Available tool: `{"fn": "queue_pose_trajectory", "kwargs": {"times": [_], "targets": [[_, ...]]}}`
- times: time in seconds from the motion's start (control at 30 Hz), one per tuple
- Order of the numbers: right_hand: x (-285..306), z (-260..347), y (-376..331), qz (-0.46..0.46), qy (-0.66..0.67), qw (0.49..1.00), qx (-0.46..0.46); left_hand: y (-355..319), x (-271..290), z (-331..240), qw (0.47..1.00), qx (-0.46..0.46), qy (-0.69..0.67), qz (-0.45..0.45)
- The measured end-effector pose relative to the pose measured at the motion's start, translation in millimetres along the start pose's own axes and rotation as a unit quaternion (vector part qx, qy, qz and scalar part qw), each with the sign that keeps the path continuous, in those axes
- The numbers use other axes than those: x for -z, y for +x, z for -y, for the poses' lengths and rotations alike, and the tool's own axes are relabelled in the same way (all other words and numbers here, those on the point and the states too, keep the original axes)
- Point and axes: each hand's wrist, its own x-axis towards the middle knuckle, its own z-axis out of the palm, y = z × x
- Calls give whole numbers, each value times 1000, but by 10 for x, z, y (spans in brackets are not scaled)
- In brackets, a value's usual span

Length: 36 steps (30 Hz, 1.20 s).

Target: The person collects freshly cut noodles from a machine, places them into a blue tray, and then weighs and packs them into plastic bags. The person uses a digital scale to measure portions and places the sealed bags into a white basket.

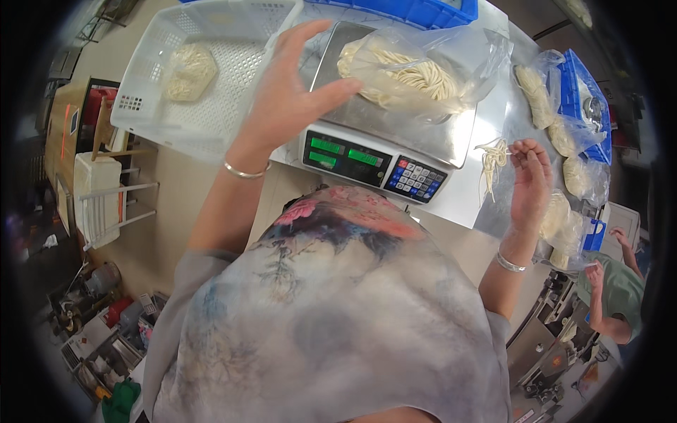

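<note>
A clear plastic bag of pale noodles (423, 79) lies on the steel pan (458, 137) of a digital scale (345, 158) with green displays and a keypad. My left hand (289, 95) is open above the pan's left side, thumb spread toward the bag and fingers stretched away from me. To the right of the scale, my right hand (530, 180) has its fingers curled together. A small bunch of loose noodle strands (492, 166) hangs at its fingertips, over the metal counter.
At the left, a white perforated crate (236, 116) holds one bag of noodles (190, 72). More bagged noodles (534, 95) line the counter's right side beside a blue crate (585, 106). Another blue crate (409, 10) stands beyond the scale. A person in green (617, 296) is at far right.
</note>
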Motion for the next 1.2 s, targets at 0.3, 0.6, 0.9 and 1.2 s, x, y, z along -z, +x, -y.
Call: {"fn": "queue_pose_trajectory", "kwargs": {"times": [0.3,0.6,0.9,1.2], "targets": [[-578,474,-24,109,-38,986,121,156,-280,-128,964,-131,230,-13],[-1601,443,473,215,-494,798,270,154,-311,-186,987,40,-141,69],[-1368,-67,823,277,-706,625,186,21,-161,-327,938,119,-321,53],[-1362,-31,940,229,-621,715,225,54,-204,-282,943,110,-309,45]]}}
